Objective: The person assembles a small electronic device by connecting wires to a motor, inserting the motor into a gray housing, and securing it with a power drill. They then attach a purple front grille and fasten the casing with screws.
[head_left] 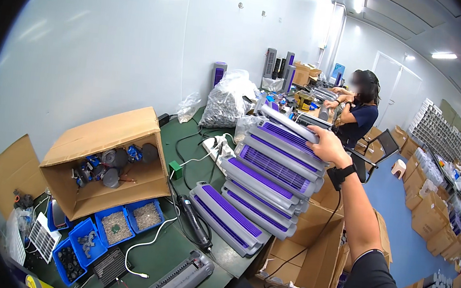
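My right hand (328, 147) reaches over the green worktable, its fingers closed on the near right end of a long grey housing (290, 122). That housing lies at the top of a leaning stack of grey-and-purple slatted housings (275, 168). One more slatted housing (228, 217) rests on the table at the foot of the stack. Close to the table's front edge lies a grey housing half (180, 279), with a black electric screwdriver (195, 223) behind it. A black band is on my right wrist. My left hand is out of view.
A tilted cardboard box (99, 161) holds motors with wires. Blue bins (115, 226) carry screws and small parts; cables and a white power strip (217, 149) lie nearby. An open carton (300, 258) stands beside the table. Farther back, another person (360, 110) works at the bench.
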A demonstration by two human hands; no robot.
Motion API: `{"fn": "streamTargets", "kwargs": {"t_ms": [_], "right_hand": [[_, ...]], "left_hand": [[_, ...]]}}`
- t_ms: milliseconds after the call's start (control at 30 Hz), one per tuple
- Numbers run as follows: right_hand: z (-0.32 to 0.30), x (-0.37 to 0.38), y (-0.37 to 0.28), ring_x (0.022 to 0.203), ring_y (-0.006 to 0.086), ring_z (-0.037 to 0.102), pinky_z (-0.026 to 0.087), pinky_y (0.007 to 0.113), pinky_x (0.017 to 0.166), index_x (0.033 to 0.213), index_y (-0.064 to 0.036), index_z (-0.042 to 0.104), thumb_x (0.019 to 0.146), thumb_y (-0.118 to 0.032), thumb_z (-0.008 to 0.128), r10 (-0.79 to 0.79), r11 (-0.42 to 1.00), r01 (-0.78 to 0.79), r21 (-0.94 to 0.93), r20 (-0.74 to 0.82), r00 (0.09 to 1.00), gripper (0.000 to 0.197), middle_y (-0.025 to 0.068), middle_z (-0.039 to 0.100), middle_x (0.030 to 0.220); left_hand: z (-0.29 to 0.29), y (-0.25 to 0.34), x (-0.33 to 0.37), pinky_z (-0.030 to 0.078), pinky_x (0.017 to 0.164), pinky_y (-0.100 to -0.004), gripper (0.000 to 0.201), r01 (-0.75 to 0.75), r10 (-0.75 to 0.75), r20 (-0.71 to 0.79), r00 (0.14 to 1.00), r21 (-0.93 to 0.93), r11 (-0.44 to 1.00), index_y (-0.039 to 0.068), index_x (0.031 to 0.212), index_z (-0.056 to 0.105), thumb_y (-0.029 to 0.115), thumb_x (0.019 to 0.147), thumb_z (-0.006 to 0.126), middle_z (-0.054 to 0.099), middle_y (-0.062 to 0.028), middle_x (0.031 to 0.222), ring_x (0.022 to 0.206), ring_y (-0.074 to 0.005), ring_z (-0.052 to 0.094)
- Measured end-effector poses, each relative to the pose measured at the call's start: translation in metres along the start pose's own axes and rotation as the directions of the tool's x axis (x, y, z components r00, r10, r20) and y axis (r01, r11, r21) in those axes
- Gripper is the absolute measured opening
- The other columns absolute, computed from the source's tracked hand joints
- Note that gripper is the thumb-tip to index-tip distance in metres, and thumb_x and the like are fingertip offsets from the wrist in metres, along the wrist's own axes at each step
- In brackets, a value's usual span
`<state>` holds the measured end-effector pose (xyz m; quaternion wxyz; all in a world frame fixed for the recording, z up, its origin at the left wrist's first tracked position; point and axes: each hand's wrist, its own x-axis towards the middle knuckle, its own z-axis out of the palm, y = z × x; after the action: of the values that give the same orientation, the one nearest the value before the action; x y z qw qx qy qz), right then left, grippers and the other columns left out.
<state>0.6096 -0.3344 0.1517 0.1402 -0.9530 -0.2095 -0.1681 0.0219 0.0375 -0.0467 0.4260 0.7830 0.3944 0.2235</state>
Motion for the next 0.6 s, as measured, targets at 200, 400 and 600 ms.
{"fn": "streamTargets", "kwargs": {"t_ms": [200, 400, 600], "right_hand": [[-0.007, -0.064, -0.08, 0.105, 0.0191, 0.068, 0.053, 0.036, 0.093, 0.131, -0.0008, 0.067, 0.092, -0.017, 0.077, -0.299, 0.804, 0.205, 0.558, 0.081, 0.951, 0.044, 0.0093, 0.074, 0.112], [0.055, -0.211, -0.181, 0.111, 0.0138, 0.061, 0.05, 0.033, 0.101, 0.137, 0.0019, 0.063, 0.101, -0.037, 0.074, -0.623, 0.655, -0.453, 0.605, 0.771, 0.131, 0.054, 0.0052, 0.069, 0.125], [0.105, -0.263, -0.178, 0.142, 0.024, 0.049, 0.035, 0.041, 0.122, 0.158, 0.0117, 0.032, 0.097, -0.074, 0.054, -0.803, 0.46, -0.854, 0.245, 0.525, -0.282, 0.108, 0.0199, 0.045, 0.16]], "left_hand": [[-0.022, 0.043, -0.02, 0.04, 0.117, -0.0405, 0.08, -0.135, 0.152, -0.289, 0.945, 0.077, 0.988, -0.002, 0.157, 0.041, 0.001, 0.088, 0.081, 0.054, -0.0255, 0.151, 0.14, -0.0331, 0.052], [0.006, 0.088, -0.013, 0.053, 0.107, -0.0457, 0.082, -0.005, 0.081, 0.06, 0.995, -0.773, 0.634, -0.006, 0.154, 0.038, 0.024, 0.091, 0.081, 0.058, -0.0208, 0.14, 0.122, -0.0326, 0.065], [0.039, 0.047, -0.01, 0.06, 0.09, -0.0332, 0.031, 0.43, -0.153, 0.401, 0.903, -0.839, 0.335, 0.003, 0.133, 0.062, 0.018, 0.106, 0.066, 0.071, -0.0082, 0.118, 0.105, -0.0119, 0.071]]}}
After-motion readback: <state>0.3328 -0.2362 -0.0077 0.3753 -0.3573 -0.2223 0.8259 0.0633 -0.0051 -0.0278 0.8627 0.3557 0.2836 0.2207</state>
